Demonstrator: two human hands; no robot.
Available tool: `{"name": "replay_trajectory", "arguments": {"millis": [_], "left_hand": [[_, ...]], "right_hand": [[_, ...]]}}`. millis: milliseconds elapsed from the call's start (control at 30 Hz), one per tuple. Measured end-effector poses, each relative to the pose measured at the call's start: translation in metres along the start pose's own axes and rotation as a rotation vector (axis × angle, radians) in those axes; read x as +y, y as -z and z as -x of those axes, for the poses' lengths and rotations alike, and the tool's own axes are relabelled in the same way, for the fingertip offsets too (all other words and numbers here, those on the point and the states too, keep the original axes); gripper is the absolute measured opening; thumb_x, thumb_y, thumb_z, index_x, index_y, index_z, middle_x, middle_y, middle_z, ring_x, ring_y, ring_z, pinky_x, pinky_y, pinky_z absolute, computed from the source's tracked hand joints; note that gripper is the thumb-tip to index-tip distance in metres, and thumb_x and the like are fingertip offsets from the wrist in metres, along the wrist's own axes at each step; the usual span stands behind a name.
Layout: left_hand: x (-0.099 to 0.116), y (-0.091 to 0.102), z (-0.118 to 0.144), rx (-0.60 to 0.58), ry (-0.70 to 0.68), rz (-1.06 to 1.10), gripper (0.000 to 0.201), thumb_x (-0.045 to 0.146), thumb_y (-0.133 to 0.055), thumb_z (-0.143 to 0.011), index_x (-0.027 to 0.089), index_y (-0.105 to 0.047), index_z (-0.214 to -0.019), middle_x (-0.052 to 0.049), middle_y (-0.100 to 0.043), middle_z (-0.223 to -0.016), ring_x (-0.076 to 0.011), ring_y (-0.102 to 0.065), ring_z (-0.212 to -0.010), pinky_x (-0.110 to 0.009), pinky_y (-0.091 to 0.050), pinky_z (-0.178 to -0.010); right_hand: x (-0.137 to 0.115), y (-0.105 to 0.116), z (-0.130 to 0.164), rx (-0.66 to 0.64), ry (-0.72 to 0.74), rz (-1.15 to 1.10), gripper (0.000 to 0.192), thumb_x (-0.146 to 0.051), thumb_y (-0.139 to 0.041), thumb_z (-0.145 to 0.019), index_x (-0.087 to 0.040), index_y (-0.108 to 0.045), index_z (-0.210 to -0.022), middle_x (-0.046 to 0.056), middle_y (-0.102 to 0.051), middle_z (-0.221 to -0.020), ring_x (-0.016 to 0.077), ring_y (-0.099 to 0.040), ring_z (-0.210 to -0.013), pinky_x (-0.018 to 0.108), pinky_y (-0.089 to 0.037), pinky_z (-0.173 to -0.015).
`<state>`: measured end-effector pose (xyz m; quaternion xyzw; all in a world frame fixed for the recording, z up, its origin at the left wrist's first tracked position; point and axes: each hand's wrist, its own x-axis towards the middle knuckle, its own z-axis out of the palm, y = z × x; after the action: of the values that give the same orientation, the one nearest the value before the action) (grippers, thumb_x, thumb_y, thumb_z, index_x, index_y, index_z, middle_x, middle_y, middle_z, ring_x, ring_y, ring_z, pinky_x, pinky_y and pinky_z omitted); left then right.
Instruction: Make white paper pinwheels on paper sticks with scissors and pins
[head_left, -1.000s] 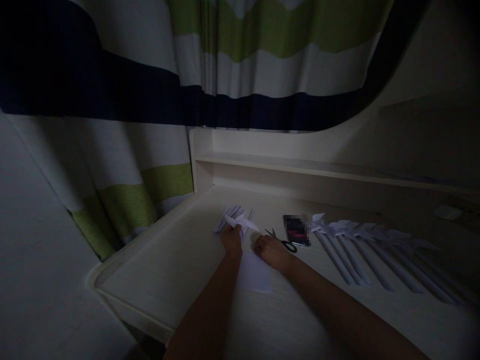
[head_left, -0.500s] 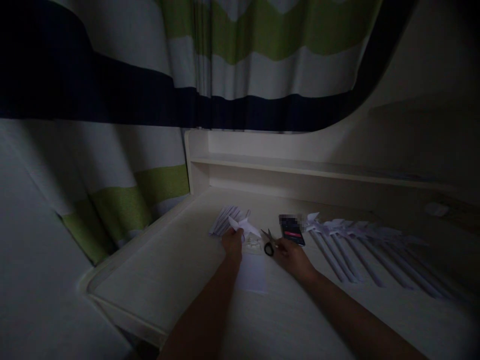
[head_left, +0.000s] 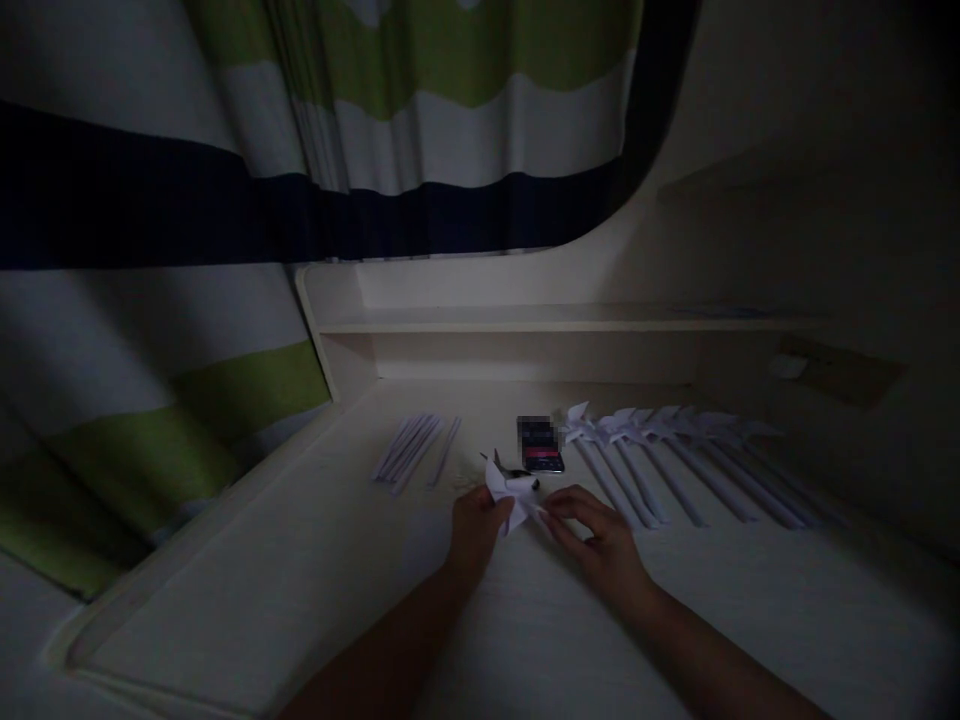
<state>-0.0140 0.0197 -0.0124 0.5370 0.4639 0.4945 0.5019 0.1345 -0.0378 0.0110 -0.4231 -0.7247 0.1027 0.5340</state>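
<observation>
We begin with the striped curtain (head_left: 315,150) filling the upper left of the frame, and the pale tabletop (head_left: 300,590) spreading across the lower half beneath a low shelf (head_left: 540,318). To the right of centre lies a row of finished paper pinwheels (head_left: 660,450) on rolled sticks, fanned side by side; left of centre a small bundle of paper sticks (head_left: 412,448) lies well apart from them. A phone (head_left: 540,445) rests between the two groups, and something dark, perhaps scissors (head_left: 521,474), shows just below it, though the light is too dim for us to be sure.

At centre frame sits the folded paper pinwheel head (head_left: 511,495), held just above the tabletop between both hands. Our left hand (head_left: 474,530) pinches its lower left edge with thumb and fingers closed on the paper. Our right hand (head_left: 600,535) lies flatter, fingers loosely together and reaching toward the piece's right flap; we cannot tell whether they actually grip it.

We judge the piece very light, thin and easily creased, with springy folded vanes. It is best taken near the centre or by a folded edge, not by the loose tips.
</observation>
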Motion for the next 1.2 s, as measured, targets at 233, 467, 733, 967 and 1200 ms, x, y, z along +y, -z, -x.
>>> {"name": "replay_trajectory", "arguments": {"millis": [233, 467, 733, 967, 1200], "left_hand": [[0.004, -0.008, 0.006, -0.025, 0.034, 0.065, 0.015, 0.022, -0.060, -0.055, 0.013, -0.064, -0.067, -0.001, -0.061, -0.060, -0.0130, -0.053, -0.055, -0.021, -0.039, -0.052], [0.008, -0.011, 0.010, -0.081, 0.014, 0.118, 0.015, 0.018, -0.061, -0.055, 0.012, -0.063, -0.068, 0.000, -0.061, -0.061, -0.0129, -0.053, -0.058, -0.021, -0.040, -0.056], [0.010, -0.012, 0.015, -0.058, 0.043, 0.076, 0.014, 0.022, -0.063, -0.053, 0.012, -0.061, -0.062, 0.001, -0.057, -0.054, -0.0103, -0.048, -0.050, -0.019, -0.036, -0.048], [0.007, -0.011, 0.014, -0.080, 0.051, 0.047, 0.015, 0.024, -0.061, -0.055, 0.012, -0.061, -0.064, 0.002, -0.056, -0.053, -0.0092, -0.046, -0.048, -0.019, -0.035, -0.047], [0.013, -0.012, 0.018, -0.056, -0.005, -0.043, 0.010, 0.022, -0.059, -0.058, 0.013, -0.058, -0.058, 0.005, -0.049, -0.046, -0.0064, -0.039, -0.043, -0.017, -0.031, -0.043]], "right_hand": [[0.008, -0.002, 0.001, 0.025, 0.220, 0.261, 0.006, -0.016, -0.052, -0.077, -0.017, -0.057, -0.075, 0.004, -0.057, -0.071, 0.0150, -0.050, -0.070, 0.031, -0.039, -0.065], [0.006, -0.005, 0.001, 0.000, 0.222, 0.347, 0.010, -0.018, -0.052, -0.078, -0.017, -0.058, -0.070, 0.003, -0.058, -0.069, 0.0154, -0.049, -0.068, 0.032, -0.036, -0.064], [0.004, -0.006, 0.002, -0.008, 0.214, 0.402, 0.009, -0.017, -0.051, -0.078, -0.016, -0.058, -0.071, 0.004, -0.057, -0.068, 0.0161, -0.047, -0.067, 0.033, -0.035, -0.064], [0.004, -0.006, 0.002, -0.023, 0.223, 0.442, 0.012, -0.017, -0.050, -0.078, -0.015, -0.058, -0.069, 0.005, -0.057, -0.067, 0.0161, -0.046, -0.067, 0.032, -0.034, -0.063], [0.003, -0.008, 0.004, -0.031, 0.279, 0.529, 0.012, -0.016, -0.049, -0.079, -0.014, -0.057, -0.070, 0.005, -0.059, -0.068, 0.0162, -0.047, -0.068, 0.032, -0.032, -0.064]]}}
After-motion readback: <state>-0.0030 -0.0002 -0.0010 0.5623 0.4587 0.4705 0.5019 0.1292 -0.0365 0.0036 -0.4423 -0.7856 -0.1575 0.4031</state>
